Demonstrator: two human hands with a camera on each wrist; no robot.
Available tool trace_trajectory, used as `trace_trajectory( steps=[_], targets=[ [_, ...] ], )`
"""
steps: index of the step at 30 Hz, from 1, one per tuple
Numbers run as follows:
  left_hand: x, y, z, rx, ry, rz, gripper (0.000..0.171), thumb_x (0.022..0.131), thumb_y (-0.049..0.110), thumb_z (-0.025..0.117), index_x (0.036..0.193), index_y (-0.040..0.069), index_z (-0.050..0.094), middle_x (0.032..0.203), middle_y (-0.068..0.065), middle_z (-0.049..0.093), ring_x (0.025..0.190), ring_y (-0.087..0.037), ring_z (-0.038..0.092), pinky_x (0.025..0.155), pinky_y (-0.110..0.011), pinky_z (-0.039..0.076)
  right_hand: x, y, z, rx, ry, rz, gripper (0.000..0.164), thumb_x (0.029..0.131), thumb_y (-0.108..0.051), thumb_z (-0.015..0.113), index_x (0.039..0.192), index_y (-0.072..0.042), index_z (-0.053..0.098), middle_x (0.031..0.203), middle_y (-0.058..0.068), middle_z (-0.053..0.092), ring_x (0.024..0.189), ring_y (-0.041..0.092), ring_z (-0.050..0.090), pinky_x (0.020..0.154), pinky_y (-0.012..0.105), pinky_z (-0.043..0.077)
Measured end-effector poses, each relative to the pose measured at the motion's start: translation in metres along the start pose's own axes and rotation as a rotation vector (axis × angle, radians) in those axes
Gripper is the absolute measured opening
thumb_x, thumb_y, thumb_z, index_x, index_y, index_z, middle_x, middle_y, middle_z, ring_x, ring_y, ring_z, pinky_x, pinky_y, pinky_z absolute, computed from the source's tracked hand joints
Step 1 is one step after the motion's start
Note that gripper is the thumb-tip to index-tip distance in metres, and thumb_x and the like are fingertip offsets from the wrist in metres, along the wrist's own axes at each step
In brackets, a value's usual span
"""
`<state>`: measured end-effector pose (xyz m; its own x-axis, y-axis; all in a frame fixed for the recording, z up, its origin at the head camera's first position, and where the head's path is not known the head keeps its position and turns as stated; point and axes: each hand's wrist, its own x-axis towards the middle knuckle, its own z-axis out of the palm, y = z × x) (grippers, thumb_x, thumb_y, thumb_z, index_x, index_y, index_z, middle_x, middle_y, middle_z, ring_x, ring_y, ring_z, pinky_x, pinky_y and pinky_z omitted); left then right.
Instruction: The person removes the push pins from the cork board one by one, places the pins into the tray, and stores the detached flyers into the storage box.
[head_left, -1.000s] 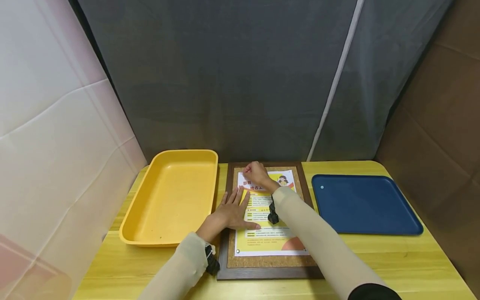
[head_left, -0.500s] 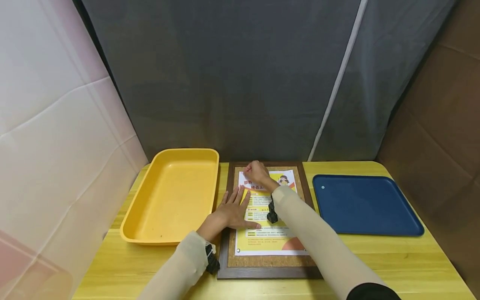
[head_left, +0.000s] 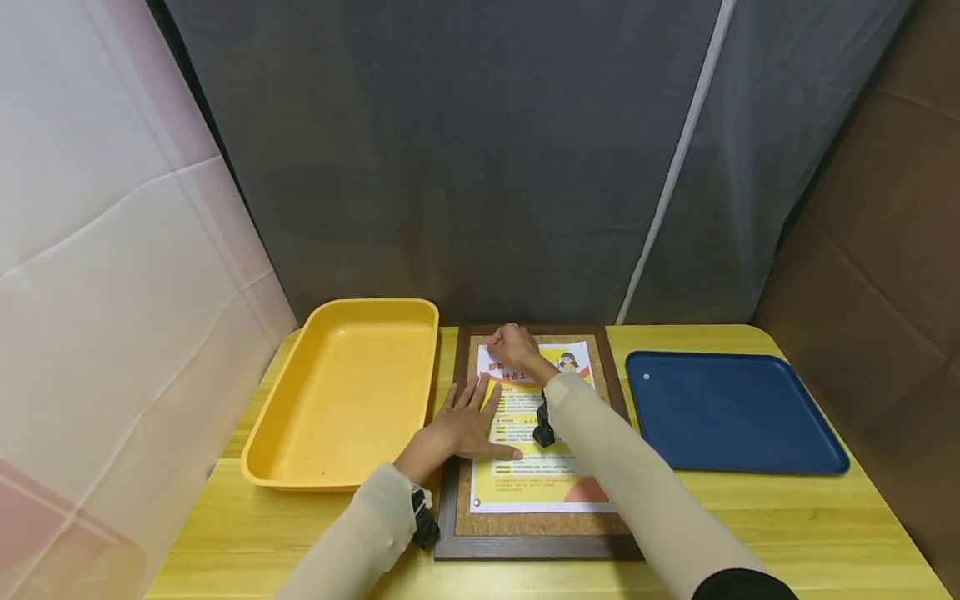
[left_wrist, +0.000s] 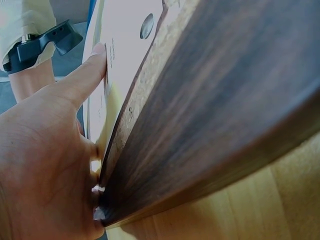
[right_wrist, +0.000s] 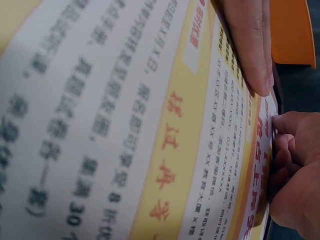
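A printed yellow-and-white poster [head_left: 543, 492] lies on a cork board [head_left: 547, 523] with a dark wooden frame [head_left: 540, 547]. My left hand [head_left: 467, 423] is spread flat over the poster's left side, fingers straight and thumb out to the right. At the upper left corner, my right hand [head_left: 513, 346] has its fingers curled, with the thumb [right_wrist: 287, 121] pressed at the poster's edge. Whatever may be under that thumb is hidden. A round metal thumbtack [left_wrist: 147, 26] sits in the poster's lower left corner. The right forearm crosses over the lower right part.
Left of the board is a deep yellow tray [head_left: 339, 482]. To the right lies a shallow blue tray [head_left: 738, 417] with a small pale round spot [head_left: 647, 377] near its upper left corner. All stand on a wooden table [head_left: 810, 521], with a grey curtain [head_left: 450, 167] behind.
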<state>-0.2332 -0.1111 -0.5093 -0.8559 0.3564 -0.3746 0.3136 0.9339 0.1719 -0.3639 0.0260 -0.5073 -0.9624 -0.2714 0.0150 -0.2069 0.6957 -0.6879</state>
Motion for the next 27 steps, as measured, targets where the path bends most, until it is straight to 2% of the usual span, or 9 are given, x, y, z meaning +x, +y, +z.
trace_trajectory(
  steps=[7,17,27],
  targets=[
    [0.001,0.000,0.001,0.015,0.006,-0.003,0.128,0.084,0.088,0.059,0.171,0.015,0.001,0.176,-0.011,-0.015,0.163,-0.032,-0.014,0.129,-0.061,-0.005,0.001,0.002,-0.002,0.022,-0.022,-0.009,0.014,0.099,-0.017,0.070,0.098,-0.006,0.079,0.088,0.005,0.074,0.069,0.012,0.059,0.065,0.025,0.046],
    [-0.011,0.006,-0.009,0.013,0.003,-0.001,0.127,0.084,0.089,0.057,0.172,0.013,0.006,0.178,-0.013,-0.009,0.164,-0.032,-0.008,0.130,-0.059,-0.001,-0.002,0.000,-0.005,0.054,-0.057,0.002,0.013,0.101,-0.015,0.069,0.100,-0.005,0.078,0.091,0.006,0.073,0.073,0.014,0.060,0.067,0.026,0.046],
    [-0.005,0.001,-0.006,0.005,-0.016,-0.003,0.126,0.085,0.088,0.057,0.171,0.015,0.000,0.176,-0.011,-0.015,0.163,-0.031,-0.015,0.130,-0.057,-0.005,0.003,0.001,-0.004,0.072,-0.080,-0.037,0.016,0.100,-0.018,0.069,0.103,-0.005,0.078,0.092,0.005,0.073,0.073,0.011,0.060,0.066,0.024,0.047]
  ],
)
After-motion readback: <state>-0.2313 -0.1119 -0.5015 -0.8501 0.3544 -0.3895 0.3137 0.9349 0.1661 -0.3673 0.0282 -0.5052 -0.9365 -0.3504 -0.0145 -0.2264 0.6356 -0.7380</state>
